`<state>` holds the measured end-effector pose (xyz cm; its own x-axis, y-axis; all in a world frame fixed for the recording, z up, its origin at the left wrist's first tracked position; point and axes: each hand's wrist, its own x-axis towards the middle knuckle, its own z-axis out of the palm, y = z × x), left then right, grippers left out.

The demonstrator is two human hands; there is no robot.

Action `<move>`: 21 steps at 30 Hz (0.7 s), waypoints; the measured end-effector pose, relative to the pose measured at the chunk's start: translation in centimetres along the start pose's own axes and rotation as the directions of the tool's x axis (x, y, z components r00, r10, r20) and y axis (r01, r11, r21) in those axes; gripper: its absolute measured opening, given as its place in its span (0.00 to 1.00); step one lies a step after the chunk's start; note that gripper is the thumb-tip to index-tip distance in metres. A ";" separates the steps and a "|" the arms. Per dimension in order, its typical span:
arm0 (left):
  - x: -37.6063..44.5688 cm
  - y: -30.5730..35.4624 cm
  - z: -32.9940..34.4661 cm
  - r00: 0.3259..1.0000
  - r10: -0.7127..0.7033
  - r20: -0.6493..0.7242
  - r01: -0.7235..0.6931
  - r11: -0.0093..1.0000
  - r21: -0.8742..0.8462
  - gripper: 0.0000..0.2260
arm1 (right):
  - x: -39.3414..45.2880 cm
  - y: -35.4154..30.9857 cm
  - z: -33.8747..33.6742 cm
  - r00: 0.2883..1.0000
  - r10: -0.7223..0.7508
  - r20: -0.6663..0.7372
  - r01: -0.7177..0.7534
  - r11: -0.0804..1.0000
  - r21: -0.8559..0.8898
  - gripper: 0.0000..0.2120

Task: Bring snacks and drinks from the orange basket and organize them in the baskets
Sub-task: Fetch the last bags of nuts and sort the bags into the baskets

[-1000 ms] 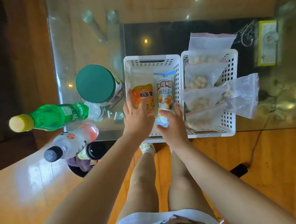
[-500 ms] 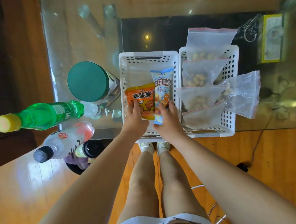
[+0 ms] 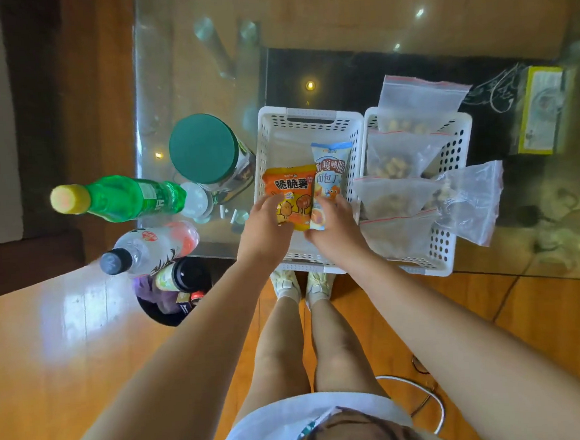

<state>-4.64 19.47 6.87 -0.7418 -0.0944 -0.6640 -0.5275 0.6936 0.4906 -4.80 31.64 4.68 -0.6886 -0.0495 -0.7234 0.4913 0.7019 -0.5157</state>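
Two white perforated baskets stand side by side on the glass table. In the left basket [image 3: 304,124] an orange snack pack [image 3: 292,192] and a pale blue snack pack [image 3: 330,172] stand side by side. My left hand [image 3: 265,232] rests its fingers on the orange pack's lower edge. My right hand [image 3: 337,230] holds the bottom of the blue pack. The right basket [image 3: 460,129] holds several clear zip bags of nuts [image 3: 397,157]; one bag [image 3: 469,200] hangs over its right rim.
A green bottle [image 3: 132,196], a clear bottle with a red label [image 3: 149,246], a green-lidded jar [image 3: 204,150] and a small dark-capped bottle [image 3: 182,273] stand at the table's left corner. A yellow box [image 3: 541,109] lies far right. My legs and a cable [image 3: 431,402] are below.
Both hands have drawn back toward the basket's near edge, uncovering the orange and blue packs, which now stand side by side. The view has shifted slightly.
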 end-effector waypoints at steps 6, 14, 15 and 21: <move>-5.7 0.5 -6.4 0.928 0.115 -0.354 -0.138 0.990 -0.039 0.19 | -2.0 -4.4 -2.1 0.983 -0.183 0.009 0.183 0.980 -0.082 0.27; -9.3 -5.1 -11.9 0.710 -0.112 -0.695 -0.023 0.983 -0.182 0.16 | -1.2 -11.6 -1.6 0.891 -0.444 -0.097 0.432 0.893 -0.125 0.29; -9.5 -6.0 -12.1 0.698 -0.127 -0.704 -0.013 0.982 -0.190 0.15 | -0.9 -12.5 -1.2 0.887 -0.452 -0.100 0.437 0.889 -0.139 0.30; -9.3 -10.1 -12.3 0.831 -0.202 -0.518 0.083 0.966 -0.244 0.16 | 1.4 -16.7 1.6 0.928 -0.370 -0.035 0.320 0.845 -0.428 0.42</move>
<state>2.51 4.56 15.03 -0.7247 -0.5882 -0.3589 -0.6720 0.4882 0.5569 -13.11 18.70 11.55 -0.8399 -0.2803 -0.4648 -0.0333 0.8813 -0.4714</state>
